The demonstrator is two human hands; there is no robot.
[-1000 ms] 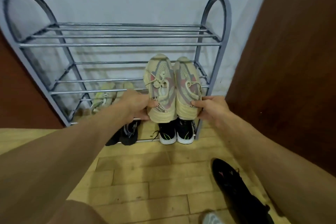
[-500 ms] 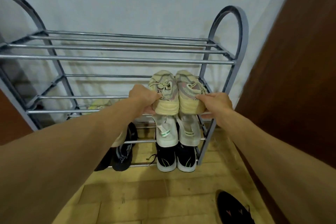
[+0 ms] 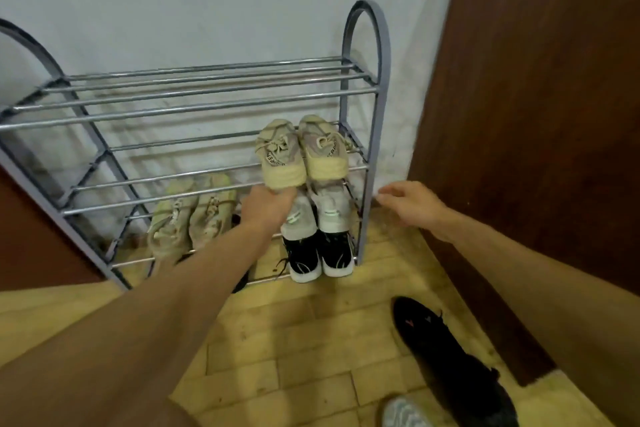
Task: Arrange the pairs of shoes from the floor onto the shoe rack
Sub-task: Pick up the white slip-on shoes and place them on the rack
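Observation:
A grey metal shoe rack (image 3: 364, 87) stands against the wall. A cream pair of sneakers (image 3: 303, 149) rests on its second shelf at the right end, heels toward me. My left hand (image 3: 266, 206) touches the heel of the left cream shoe from below. My right hand (image 3: 412, 204) hangs open to the right of the rack, apart from the shoes. A grey-white pair (image 3: 317, 215) sits on the shelf below, and a black pair with white soles (image 3: 320, 255) on the bottom shelf. A beige pair (image 3: 190, 215) lies on a lower shelf at the left.
A black shoe (image 3: 450, 357) lies on the wooden floor at the lower right, with a pale shoe's toe (image 3: 401, 414) beside it at the frame's edge. A brown wooden door (image 3: 536, 114) closes in the right side. The rack's top shelf holds nothing.
The cream pair has settled on the second shelf. My right hand has let go and drawn back to the right. My left hand slid under the left shoe's heel.

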